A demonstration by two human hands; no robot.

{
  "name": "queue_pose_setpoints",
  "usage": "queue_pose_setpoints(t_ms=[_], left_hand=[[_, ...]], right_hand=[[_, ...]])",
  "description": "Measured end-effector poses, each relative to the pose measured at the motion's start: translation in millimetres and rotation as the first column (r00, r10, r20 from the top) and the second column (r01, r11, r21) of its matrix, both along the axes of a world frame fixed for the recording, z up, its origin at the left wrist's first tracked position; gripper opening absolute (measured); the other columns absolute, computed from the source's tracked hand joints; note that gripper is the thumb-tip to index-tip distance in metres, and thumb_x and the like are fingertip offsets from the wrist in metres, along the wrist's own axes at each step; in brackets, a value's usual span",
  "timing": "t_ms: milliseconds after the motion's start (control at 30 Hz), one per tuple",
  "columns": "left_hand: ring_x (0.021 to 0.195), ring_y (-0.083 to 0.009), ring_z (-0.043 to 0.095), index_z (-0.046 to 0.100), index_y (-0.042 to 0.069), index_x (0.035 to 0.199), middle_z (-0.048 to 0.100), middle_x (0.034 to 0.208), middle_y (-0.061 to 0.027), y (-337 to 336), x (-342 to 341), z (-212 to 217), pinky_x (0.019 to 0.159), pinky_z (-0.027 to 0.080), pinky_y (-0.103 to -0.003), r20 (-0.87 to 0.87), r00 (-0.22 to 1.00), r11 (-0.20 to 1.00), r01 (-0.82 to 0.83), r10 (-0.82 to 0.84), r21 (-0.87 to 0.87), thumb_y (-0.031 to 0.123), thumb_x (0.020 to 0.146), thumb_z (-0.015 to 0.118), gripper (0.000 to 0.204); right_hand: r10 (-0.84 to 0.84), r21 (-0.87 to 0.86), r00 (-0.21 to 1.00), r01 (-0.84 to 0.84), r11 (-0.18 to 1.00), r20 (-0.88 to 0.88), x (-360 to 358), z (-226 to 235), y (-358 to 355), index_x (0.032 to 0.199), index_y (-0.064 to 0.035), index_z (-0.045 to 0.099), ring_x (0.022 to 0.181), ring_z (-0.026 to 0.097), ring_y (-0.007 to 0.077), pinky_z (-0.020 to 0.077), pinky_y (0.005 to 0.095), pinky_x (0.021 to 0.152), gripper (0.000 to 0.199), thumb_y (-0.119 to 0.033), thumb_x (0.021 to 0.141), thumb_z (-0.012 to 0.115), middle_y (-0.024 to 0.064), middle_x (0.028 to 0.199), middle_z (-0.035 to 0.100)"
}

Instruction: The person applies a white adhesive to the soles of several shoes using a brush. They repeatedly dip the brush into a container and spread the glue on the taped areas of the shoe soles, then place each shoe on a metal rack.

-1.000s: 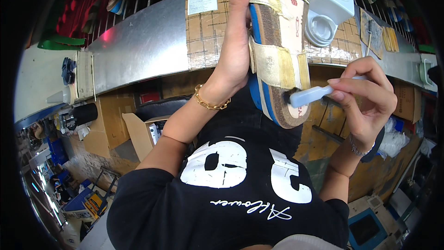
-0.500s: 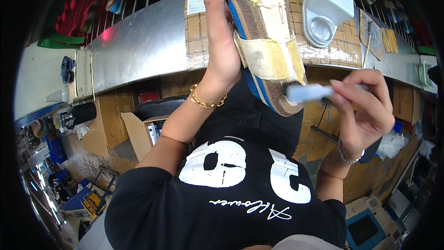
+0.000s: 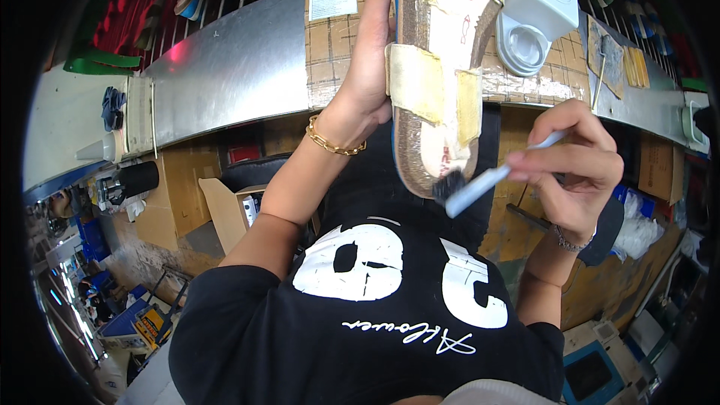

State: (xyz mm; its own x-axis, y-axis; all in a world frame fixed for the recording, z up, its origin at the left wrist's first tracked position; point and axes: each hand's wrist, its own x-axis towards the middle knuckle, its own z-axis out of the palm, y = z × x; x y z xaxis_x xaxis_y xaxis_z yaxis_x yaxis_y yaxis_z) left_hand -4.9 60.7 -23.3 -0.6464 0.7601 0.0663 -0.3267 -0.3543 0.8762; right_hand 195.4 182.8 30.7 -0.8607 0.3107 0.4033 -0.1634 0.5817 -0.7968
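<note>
A brown cork shoe sole with a cream insole and split straps of pale yellow cloth (image 3: 451, 75) was held up before the person, its rounded near end out past the table edge and above the lap. A flat, light-blue brush with black bristles (image 3: 478, 188) slanted across that end, its bristles at the rim. The person's right hand (image 3: 579, 169) pinched the handle between thumb and fingertips. The left hand (image 3: 367, 67) clasped the sole from its left side, thumb along the edge, the other fingers hidden from view. Just right of the sole's upper part stood a white plastic container with a round-mouthed spout (image 3: 538, 4), on a brown, tape-covered cardboard sheet (image 3: 330, 88). That sheet covered part of a shiny metal table (image 3: 232, 60).
</note>
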Motion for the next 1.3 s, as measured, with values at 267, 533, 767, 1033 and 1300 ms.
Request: queue_pose_setpoints(t_ms=[267,533,767,1033,1300], left_hand=[[0.106,-0.0173,0.07,0.049,0.002,0.142,0.067,0.125,-0.0151,4.1,1.0,-0.5,0.091,0.059,-0.032,0.04,0.994,0.995,0.103,-0.103,0.009,0.072,0.098,0.029,0.085],[0.107,-0.0173,0.07,0.048,0.002,0.143,0.067,0.125,-0.015,6.0,-1.1,-0.6,0.091,0.059,-0.032,0.068,0.982,0.984,0.175,-0.176,0.023,0.072,0.099,0.03,0.084],[0.107,-0.0174,0.07,0.048,0.002,0.143,0.067,0.126,-0.015,4.9,-1.8,0.4,0.091,0.059,-0.032,0.088,0.976,0.98,0.197,-0.199,0.027,0.071,0.099,0.03,0.083],[0.107,-0.0174,0.07,0.047,0.002,0.143,0.066,0.126,-0.0149,-0.9,-11.6,0.9,0.091,0.059,-0.032,0.12,0.967,0.975,0.217,-0.222,0.055,0.07,0.099,0.031,0.082],[0.11,-0.0161,0.067,0.046,0.002,0.145,0.065,0.128,-0.014,0.1,0.0,11.1,0.094,0.056,-0.031,0.098,0.968,0.97,0.236,-0.229,-0.064,0.067,0.101,0.033,0.08]], right_hand=[[0.145,-0.088,0.988,-0.149,0.985,-0.052,-4.2,-8.7,11.1,0.084,-0.0112,0.083,0.065,0.053,0.0084,0.0359,0.0221,0.056,0.024,-0.003,0.062,0.086,0.0026,0.082,0.062],[0.231,-0.187,0.972,-0.235,0.954,-0.044,-5.2,-16.6,18.1,0.086,-0.0091,0.082,0.071,0.055,0.0087,0.0397,0.0227,0.059,0.023,-0.002,0.064,0.086,0.0016,0.081,0.06],[0.267,-0.239,0.963,-0.267,0.934,-0.031,-4.1,-23.0,21.4,0.086,-0.0076,0.082,0.069,0.056,0.0101,0.0405,0.0235,0.06,0.022,0.0,0.066,0.084,0.0025,0.081,0.06],[-0.032,0.04,0.999,0.032,0.999,0.004,11.8,-7.9,-16.6,0.086,-0.0138,0.083,0.065,0.05,0.0109,0.0375,0.0253,0.062,0.027,-0.003,0.061,0.082,0.0011,0.078,0.062],[-0.289,0.189,0.921,0.342,0.92,-0.26,-54.3,-7.6,36.2,0.096,-0.0053,0.08,0.073,0.061,0.0139,0.0448,0.0258,0.062,0.014,-0.001,0.083,0.075,0.0071,0.079,0.067]])
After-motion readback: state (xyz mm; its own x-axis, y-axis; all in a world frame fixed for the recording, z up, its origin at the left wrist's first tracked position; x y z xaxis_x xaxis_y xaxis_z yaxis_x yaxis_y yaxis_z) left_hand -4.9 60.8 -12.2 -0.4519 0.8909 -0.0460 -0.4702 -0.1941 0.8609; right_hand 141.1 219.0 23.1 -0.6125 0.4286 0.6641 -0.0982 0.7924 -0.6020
